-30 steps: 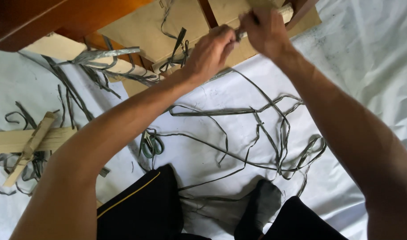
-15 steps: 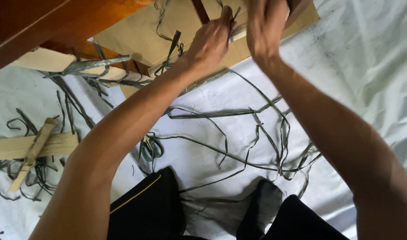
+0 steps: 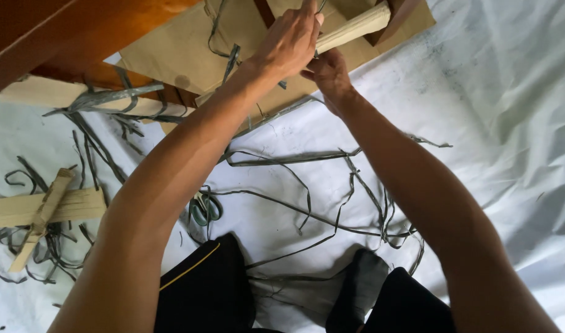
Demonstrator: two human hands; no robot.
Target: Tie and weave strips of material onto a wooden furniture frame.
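My left hand [image 3: 291,40] grips a pale wooden stick [image 3: 356,24] that runs diagonally across a sheet of brown cardboard [image 3: 171,49] at the top of the head view. Just below it, my right hand [image 3: 328,74] holds the same stick from underneath, fingers curled near a thin dark strip. Both forearms reach forward from the bottom of the view. The part of the stick under my hands is hidden.
Several long grey-green strips [image 3: 294,203] lie tangled on a white sheet [image 3: 492,123]. Green-handled scissors [image 3: 203,209] rest beside my left arm. Crossed pale wooden slats [image 3: 42,206] lie at the left. A brown wooden furniture edge [image 3: 60,37] stands at the top left. My dark trousers [image 3: 202,290] fill the bottom.
My right hand has dropped from above the stick to below my left hand. My left hand has shifted up along the stick.
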